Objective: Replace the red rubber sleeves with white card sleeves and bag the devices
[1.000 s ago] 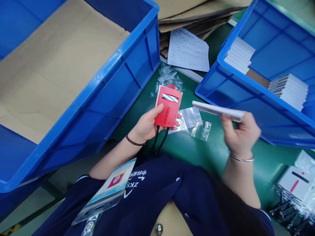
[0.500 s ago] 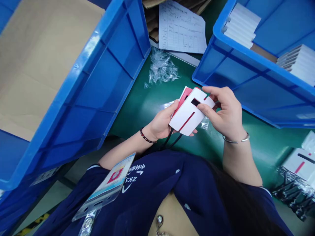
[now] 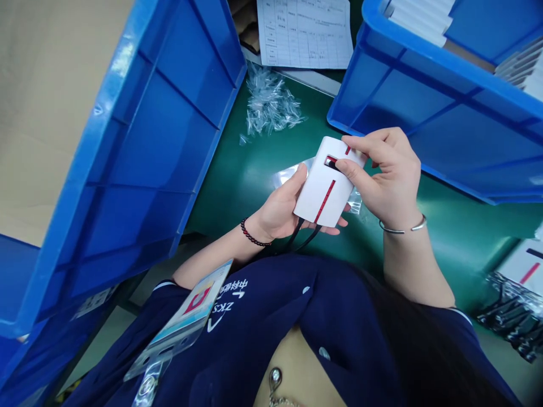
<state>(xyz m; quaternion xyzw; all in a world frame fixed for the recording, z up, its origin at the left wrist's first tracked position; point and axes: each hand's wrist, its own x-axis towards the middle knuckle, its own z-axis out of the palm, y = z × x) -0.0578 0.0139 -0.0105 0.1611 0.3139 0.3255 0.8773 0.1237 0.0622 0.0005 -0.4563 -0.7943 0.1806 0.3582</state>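
My left hand (image 3: 278,210) cradles a white cover (image 3: 323,186) with a red stripe and a dark window, now sitting over the red part that shows only through its slots. Two black cords (image 3: 302,236) hang from the lower end toward my lap. My right hand (image 3: 384,175) grips the cover's upper right end, thumb and forefinger pressed near the window. A clear plastic bag (image 3: 288,172) lies on the green table (image 3: 246,175) under my hands.
A big blue crate (image 3: 161,147) lined with cardboard stands at left. Another blue crate (image 3: 428,107) at right holds stacks of white covers (image 3: 419,14). A pile of small clear bags (image 3: 269,104) and a printed sheet (image 3: 303,31) lie beyond. Packed units (image 3: 515,294) sit at lower right.
My right hand brought the white cover from the right over the red part in my left hand. The cover now lies squarely on it and hides the red.
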